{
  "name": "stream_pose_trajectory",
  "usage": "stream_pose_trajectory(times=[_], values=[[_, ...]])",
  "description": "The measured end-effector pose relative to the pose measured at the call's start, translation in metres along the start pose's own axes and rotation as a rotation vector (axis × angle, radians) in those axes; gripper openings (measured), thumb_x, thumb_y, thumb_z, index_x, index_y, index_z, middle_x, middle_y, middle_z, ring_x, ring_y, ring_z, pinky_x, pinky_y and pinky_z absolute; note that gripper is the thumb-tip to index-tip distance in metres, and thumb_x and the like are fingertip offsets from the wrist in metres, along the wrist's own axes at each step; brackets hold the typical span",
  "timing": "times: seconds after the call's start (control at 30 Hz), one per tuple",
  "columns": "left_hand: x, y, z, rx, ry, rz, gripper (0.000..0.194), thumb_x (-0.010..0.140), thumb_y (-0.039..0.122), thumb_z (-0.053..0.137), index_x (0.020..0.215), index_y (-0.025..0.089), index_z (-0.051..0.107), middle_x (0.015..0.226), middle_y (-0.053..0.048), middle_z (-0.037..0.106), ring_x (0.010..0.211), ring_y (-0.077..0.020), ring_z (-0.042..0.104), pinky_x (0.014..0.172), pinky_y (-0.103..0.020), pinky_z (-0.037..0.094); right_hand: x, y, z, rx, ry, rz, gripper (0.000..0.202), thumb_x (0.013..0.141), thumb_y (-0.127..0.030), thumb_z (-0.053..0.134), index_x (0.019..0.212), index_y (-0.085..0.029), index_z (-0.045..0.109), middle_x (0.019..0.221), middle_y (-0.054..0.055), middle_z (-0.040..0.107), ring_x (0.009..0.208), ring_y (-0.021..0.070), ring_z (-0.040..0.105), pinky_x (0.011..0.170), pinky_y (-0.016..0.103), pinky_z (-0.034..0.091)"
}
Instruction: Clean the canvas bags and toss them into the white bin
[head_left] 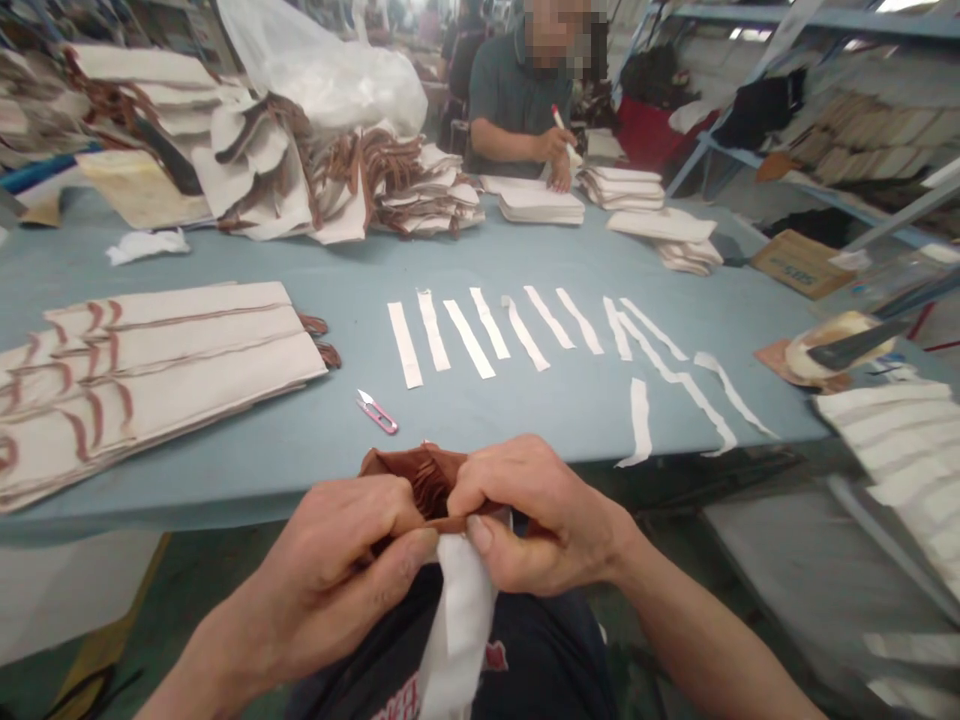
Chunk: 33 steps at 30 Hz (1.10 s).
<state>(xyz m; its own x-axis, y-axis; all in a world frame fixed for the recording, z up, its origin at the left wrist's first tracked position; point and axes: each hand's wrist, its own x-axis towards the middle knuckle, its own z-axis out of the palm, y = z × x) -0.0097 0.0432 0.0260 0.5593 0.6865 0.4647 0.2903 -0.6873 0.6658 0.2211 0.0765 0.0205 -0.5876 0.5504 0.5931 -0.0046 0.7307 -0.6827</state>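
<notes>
Between my hands is a gathered brown fabric piece (450,462), held at the near edge of the table. My left hand (352,545) pinches its edge with thumb and forefinger. Close beside it, my right hand (536,515) pinches the same edge, thumb on top of a white strip (461,620). The strip hangs down from that edge over my lap. Folds of the brown fabric bunch up behind my fingers, so its full shape is hidden. Just past my left hand, pink-handled thread snips (376,411) lie on the blue table (360,270).
Several white strips (469,338) lie in a row across the table. Stacked cream panels with brown trim (195,350) are at left. Piled fabric pieces (337,185) stand at the back. Across the table, a person (510,100) holds a pen-like tool over white pieces (540,203).
</notes>
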Motion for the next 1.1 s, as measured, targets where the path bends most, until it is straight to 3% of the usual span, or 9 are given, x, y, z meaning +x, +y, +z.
stream_pose_trajectory(times=[0.13, 0.37, 0.53, 0.67, 0.83, 0.97, 1.1], values=[[-0.002, 0.0, 0.006, 0.059, 0.015, -0.009, 0.033, 0.106, 0.009, 0.052, 0.078, 0.025, 0.043, 0.063, 0.009, 0.047, 0.053, -0.011, 0.044, 0.052, -0.026, 0.031, -0.007, 0.009, -0.003, 0.034, -0.029, 0.08, 0.011, 0.081, -0.012, 0.054, 0.078, -0.021, 0.059, 0.063, -0.005, 0.057, 0.054, 0.0082, 0.047, 0.054, 0.021, 0.037], [0.002, -0.001, 0.013, -0.032, 0.052, -0.1, 0.021, 0.105, 0.009, 0.052, 0.094, 0.024, 0.062, 0.081, 0.004, 0.067, 0.07, -0.0131, 0.062, 0.069, -0.023, 0.049, -0.007, 0.009, -0.002, 0.037, -0.04, 0.094, 0.013, 0.086, -0.015, 0.05, 0.083, -0.021, 0.061, 0.071, -0.002, 0.064, 0.059, 0.0092, 0.052, 0.06, 0.022, 0.042], [0.007, 0.002, 0.024, 0.039, 0.199, -0.158, 0.029, 0.108, 0.01, 0.048, 0.084, 0.025, 0.055, 0.069, 0.008, 0.053, 0.057, -0.0107, 0.05, 0.056, -0.021, 0.041, -0.001, 0.011, -0.008, 0.071, -0.047, 0.108, 0.017, 0.089, -0.015, 0.05, 0.088, -0.017, 0.067, 0.074, -0.002, 0.065, 0.06, 0.0079, 0.052, 0.061, 0.021, 0.042], [0.013, 0.002, 0.026, 0.161, 0.202, -0.144, 0.029, 0.109, 0.013, 0.05, 0.083, 0.024, 0.058, 0.072, 0.007, 0.058, 0.06, -0.0114, 0.053, 0.06, -0.023, 0.042, 0.001, 0.014, -0.012, 0.091, -0.079, 0.202, 0.019, 0.09, -0.019, 0.051, 0.09, -0.015, 0.069, 0.072, -0.003, 0.062, 0.058, 0.0075, 0.049, 0.058, 0.021, 0.038], [0.022, 0.011, 0.024, 0.183, 0.176, -0.159, 0.029, 0.109, 0.014, 0.052, 0.083, 0.025, 0.058, 0.066, 0.008, 0.056, 0.054, -0.0111, 0.05, 0.055, -0.023, 0.04, 0.004, 0.014, -0.015, 0.113, -0.053, 0.213, 0.02, 0.092, -0.026, 0.052, 0.087, -0.016, 0.069, 0.067, -0.005, 0.057, 0.056, 0.0075, 0.046, 0.059, 0.022, 0.038], [0.022, 0.013, 0.025, 0.134, 0.227, -0.289, 0.045, 0.113, 0.032, 0.055, 0.07, 0.023, 0.046, 0.059, 0.008, 0.043, 0.049, -0.0105, 0.036, 0.047, -0.024, 0.031, -0.001, 0.016, -0.015, 0.07, 0.006, 0.212, 0.016, 0.088, -0.025, 0.053, 0.084, -0.018, 0.067, 0.062, -0.007, 0.053, 0.055, 0.0079, 0.044, 0.059, 0.023, 0.037], [0.018, 0.007, 0.022, -0.227, -0.008, -0.511, 0.07, 0.106, 0.074, 0.055, 0.062, 0.023, 0.035, 0.055, 0.008, 0.027, 0.046, -0.0098, 0.023, 0.04, -0.025, 0.019, -0.013, 0.016, -0.009, 0.056, 0.007, 0.162, 0.012, 0.087, -0.022, 0.055, 0.083, -0.019, 0.065, 0.068, -0.004, 0.062, 0.059, 0.0085, 0.05, 0.06, 0.022, 0.038]])
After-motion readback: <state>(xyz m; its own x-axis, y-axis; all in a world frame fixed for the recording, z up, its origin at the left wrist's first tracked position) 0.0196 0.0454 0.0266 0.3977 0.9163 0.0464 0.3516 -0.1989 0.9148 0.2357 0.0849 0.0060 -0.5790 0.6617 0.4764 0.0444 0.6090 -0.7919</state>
